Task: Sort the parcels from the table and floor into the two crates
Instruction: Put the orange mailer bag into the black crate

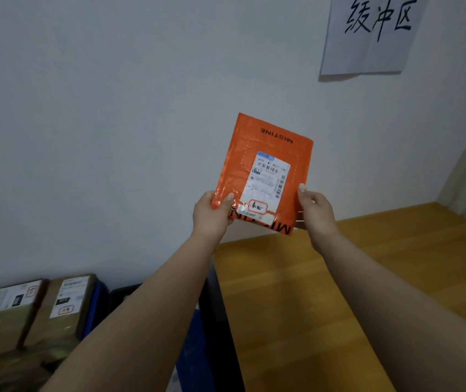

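Left hand (pixel 212 213): we pinch the lower left corner of the orange MISTINE mailer (pixel 260 171), thumb on its face, the other fingers hidden behind it.
Right hand (pixel 315 207): we grip the lower right edge, thumb along the side, fingers curled behind.
Orange MISTINE mailer: held upright in the air before the wall, above the far edge of the wooden table (pixel 339 278), touching neither.
Shipping label (pixel 267 179): faces us, with a red-framed handwritten tag at its foot.
Blue crate (pixel 96 309): low left, beside the cardboard parcels (pixel 33 312); whether they sit inside it, we cannot tell.
Dark crate (pixel 215 312): between the blue crate and the table, mostly hidden by our left arm.
Paper sign (pixel 370 32): on the wall, upper right.
Step in hand: we judge it to be reading the tag.
Next move: likely lowering leftward to the matching crate.
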`<state>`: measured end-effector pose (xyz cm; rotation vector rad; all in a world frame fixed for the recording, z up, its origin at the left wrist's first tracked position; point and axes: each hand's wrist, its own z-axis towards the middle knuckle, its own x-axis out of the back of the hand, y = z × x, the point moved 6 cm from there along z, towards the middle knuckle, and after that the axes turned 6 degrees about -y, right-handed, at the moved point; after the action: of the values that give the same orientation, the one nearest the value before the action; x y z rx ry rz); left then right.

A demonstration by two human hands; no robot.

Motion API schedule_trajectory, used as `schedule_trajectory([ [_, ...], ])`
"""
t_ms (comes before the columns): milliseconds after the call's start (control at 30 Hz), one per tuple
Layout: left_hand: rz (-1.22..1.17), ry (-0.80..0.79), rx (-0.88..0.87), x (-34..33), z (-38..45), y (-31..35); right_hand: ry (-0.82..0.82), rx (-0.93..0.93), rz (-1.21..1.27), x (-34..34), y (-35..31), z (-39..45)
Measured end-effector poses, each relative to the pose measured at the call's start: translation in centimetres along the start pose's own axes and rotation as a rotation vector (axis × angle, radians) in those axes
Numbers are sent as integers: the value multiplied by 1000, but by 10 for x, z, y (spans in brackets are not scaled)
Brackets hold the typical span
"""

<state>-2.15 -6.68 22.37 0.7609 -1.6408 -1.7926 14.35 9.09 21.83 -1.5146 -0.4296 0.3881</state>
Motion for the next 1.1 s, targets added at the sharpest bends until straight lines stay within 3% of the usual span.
schedule_trajectory([
  [567, -266, -241, -13, -36, -6, 5, 74, 189, 46, 12, -17, 8],
  [733, -178, -190, 19, -28, -13, -11, 26, 154, 38, 9, -3, 11],
  [867, -23, -73, 87, 0, -27, -37, -106, 80, -96, -9, 33, 11],
  [967, 242, 17, 190, 35, -44, -62, -248, 17, -263, -38, 69, 5],
  [1100, 488, 64, 306, 80, -72, -90, -520, -169, -421, -88, 119, -17],
])
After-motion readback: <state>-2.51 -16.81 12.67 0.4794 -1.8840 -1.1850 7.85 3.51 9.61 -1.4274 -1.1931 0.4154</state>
